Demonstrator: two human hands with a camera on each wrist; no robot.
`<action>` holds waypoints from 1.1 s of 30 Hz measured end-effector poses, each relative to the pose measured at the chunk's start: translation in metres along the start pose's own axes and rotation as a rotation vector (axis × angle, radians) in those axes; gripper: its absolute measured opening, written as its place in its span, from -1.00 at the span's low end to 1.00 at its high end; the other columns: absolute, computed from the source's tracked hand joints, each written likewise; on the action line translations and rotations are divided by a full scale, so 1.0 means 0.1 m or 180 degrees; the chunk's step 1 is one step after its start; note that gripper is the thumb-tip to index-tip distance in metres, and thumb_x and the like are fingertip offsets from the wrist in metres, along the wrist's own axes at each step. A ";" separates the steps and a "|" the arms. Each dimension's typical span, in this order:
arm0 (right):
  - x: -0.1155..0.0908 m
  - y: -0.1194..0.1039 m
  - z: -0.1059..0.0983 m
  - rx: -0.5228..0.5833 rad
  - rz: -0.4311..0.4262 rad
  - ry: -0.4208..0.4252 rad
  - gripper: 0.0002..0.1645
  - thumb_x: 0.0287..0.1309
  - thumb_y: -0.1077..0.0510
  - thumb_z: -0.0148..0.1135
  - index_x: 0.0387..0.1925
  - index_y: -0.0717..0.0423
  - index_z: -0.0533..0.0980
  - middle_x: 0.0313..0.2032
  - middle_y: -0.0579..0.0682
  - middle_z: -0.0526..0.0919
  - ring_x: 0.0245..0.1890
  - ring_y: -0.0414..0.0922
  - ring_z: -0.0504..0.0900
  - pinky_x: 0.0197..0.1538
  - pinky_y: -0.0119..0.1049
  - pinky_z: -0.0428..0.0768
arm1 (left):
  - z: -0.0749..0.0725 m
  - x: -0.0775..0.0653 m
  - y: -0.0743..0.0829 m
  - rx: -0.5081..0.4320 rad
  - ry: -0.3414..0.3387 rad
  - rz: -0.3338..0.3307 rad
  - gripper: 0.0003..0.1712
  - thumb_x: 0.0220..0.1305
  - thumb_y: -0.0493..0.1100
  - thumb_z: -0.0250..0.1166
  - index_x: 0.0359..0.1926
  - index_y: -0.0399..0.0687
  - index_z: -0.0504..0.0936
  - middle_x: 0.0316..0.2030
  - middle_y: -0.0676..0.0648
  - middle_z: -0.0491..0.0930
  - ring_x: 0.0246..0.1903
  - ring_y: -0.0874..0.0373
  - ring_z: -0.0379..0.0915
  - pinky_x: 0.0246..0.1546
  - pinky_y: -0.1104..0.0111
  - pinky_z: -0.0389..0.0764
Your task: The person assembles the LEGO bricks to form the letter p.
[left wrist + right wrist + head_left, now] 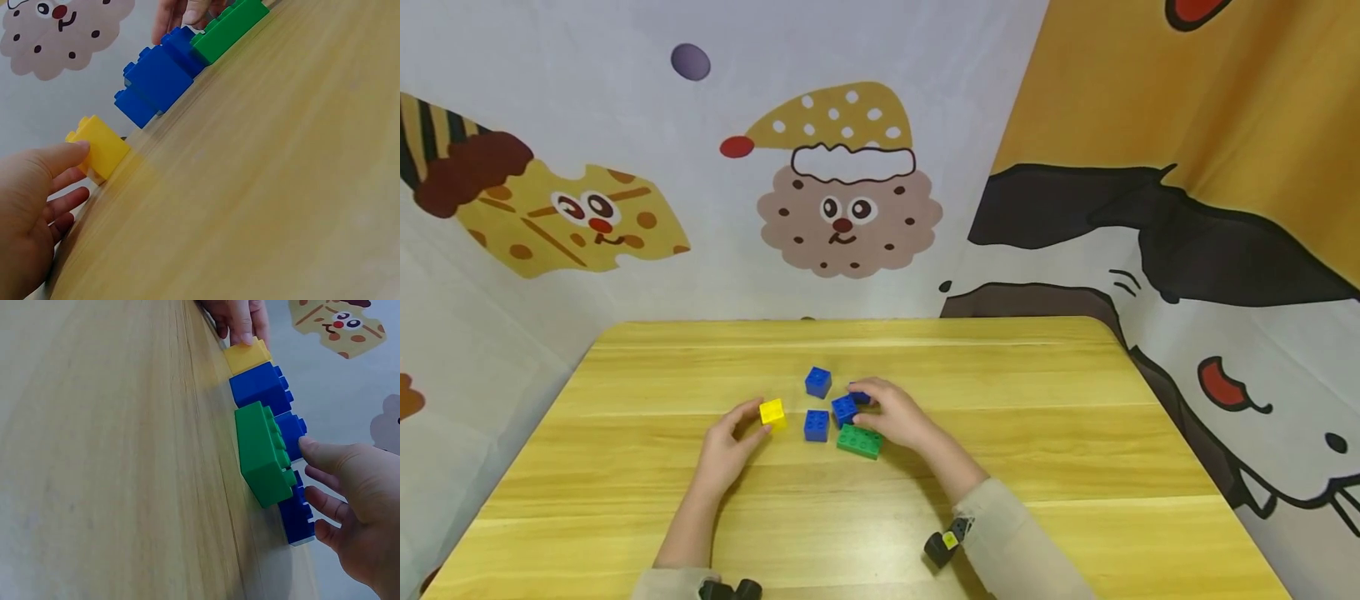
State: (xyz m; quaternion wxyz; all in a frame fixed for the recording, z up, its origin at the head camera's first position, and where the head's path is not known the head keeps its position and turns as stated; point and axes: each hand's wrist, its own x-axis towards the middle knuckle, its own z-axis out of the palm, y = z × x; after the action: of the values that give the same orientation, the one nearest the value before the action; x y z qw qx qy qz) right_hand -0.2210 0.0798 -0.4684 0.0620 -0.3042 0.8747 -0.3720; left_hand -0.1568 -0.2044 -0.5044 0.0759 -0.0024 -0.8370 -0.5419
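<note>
In the head view, my left hand holds a yellow toy brick between thumb and forefinger, at the left of the group. My right hand reaches in from the right, its thumb on a blue brick. Its forefinger lies over another blue brick, partly hidden behind the hand. A green brick, longer than the others, lies just in front of the right thumb. In the right wrist view, the right thumb presses the blue brick behind the green brick, with the other fingers curved beyond it.
Two more blue bricks stand between the hands, one blue brick nearer and one blue brick farther back. All sit on a wooden table. A cartoon-printed cloth hangs behind the far edge.
</note>
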 end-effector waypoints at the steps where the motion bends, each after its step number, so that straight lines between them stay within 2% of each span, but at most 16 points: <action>1: 0.01 0.00 0.00 -0.0014 0.0016 -0.0008 -0.40 0.16 0.19 0.33 0.23 0.16 0.43 0.20 0.08 0.45 -0.05 -0.06 0.52 0.01 -0.22 0.53 | 0.00 0.00 0.00 0.0004 0.0010 0.0002 -0.46 0.20 -0.29 0.35 0.21 -0.28 0.46 0.06 -0.25 0.53 0.15 -0.10 0.36 0.23 0.10 0.30; 7: 0.03 -0.01 0.03 -0.0111 0.0021 -0.0024 -0.46 0.18 0.20 0.31 0.20 0.13 0.46 0.19 0.09 0.47 -0.02 -0.04 0.52 0.03 -0.18 0.52 | 0.00 -0.01 0.02 -0.0055 0.0024 0.0001 -0.48 0.21 -0.29 0.34 0.19 -0.30 0.48 0.00 -0.28 0.55 0.10 -0.13 0.41 0.20 0.10 0.34; 17: 0.04 -0.03 0.07 -0.0105 0.0075 0.0054 -0.53 0.18 0.21 0.31 0.14 0.14 0.51 0.12 0.05 0.52 -0.13 -0.11 0.51 -0.06 -0.23 0.53 | -0.01 -0.03 0.04 0.0021 0.0012 -0.0031 -0.48 0.20 -0.30 0.34 0.20 -0.24 0.48 0.02 -0.26 0.56 0.07 -0.11 0.46 0.14 0.09 0.40; 24: 0.03 -0.06 0.04 0.0114 0.0046 0.0278 -0.54 0.14 0.24 0.33 0.11 0.14 0.54 0.09 0.05 0.54 -0.07 -0.05 0.53 -0.03 -0.19 0.54 | -0.02 -0.01 0.09 0.0194 0.0112 0.0186 -0.50 0.20 -0.29 0.35 0.17 -0.26 0.51 -0.04 -0.25 0.59 -0.05 -0.11 0.49 -0.02 0.05 0.48; 27: 0.01 -0.08 0.01 0.0178 0.0026 0.0387 -0.54 0.12 0.24 0.35 0.09 0.13 0.55 0.07 0.02 0.56 -0.09 -0.06 0.53 -0.04 -0.20 0.54 | -0.03 -0.01 0.13 0.0248 0.0166 0.0291 -0.51 0.18 -0.30 0.36 0.15 -0.26 0.52 -0.07 -0.23 0.59 -0.10 -0.08 0.47 -0.08 0.08 0.48; 33: -0.07 -0.11 -0.05 0.0285 -0.0032 0.0512 -0.55 0.13 0.24 0.35 0.09 0.12 0.55 0.05 -0.01 0.57 -0.12 -0.02 0.54 -0.11 -0.25 0.55 | -0.07 -0.02 0.22 0.0237 0.0240 0.0428 -0.51 0.17 -0.29 0.37 0.15 -0.23 0.53 -0.08 -0.18 0.60 -0.07 -0.01 0.46 -0.09 0.21 0.43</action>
State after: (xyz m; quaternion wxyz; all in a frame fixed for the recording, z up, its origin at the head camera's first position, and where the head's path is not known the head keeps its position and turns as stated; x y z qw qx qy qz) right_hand -0.2121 0.0807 -0.4586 0.0033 -0.2746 0.8579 -0.4343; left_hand -0.1522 -0.2012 -0.4815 0.1436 -0.0353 -0.8511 -0.5038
